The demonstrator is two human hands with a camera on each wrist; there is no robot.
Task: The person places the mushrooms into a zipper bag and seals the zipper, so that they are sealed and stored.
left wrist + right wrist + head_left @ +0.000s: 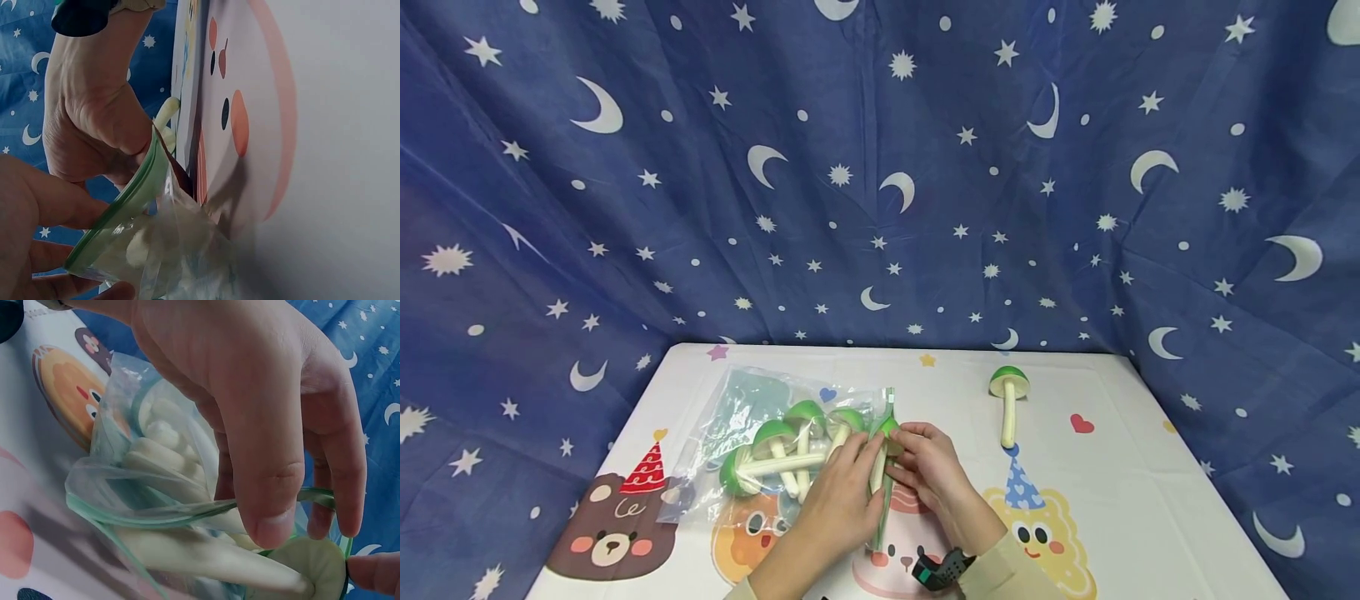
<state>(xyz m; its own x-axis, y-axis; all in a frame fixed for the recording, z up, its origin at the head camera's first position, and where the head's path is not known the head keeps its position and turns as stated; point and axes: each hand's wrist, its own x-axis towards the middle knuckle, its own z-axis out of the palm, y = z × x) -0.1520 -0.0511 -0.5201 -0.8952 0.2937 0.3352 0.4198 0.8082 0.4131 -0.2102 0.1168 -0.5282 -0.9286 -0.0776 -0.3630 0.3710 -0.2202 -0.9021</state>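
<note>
A clear zip bag (700, 475) with a green zip strip (119, 209) lies on its side, its mouth toward the right. Several toy mushrooms with green caps and cream stems (784, 464) are inside it. My left hand (844, 498) holds the bag by its mouth, thumb and fingers on either side of the rim in the right wrist view. At the mouth, my right hand (934, 468) pinches the cap of another toy mushroom (306, 569). Its stem runs along the zip strip, and part of the cap is hidden behind the fingers.
One more toy mushroom (1009, 408) lies on the table toward the back right. The white tablecloth (1120, 500) has printed cartoon animals. A blue curtain (880, 167) with moons and stars hangs around the table's back and sides.
</note>
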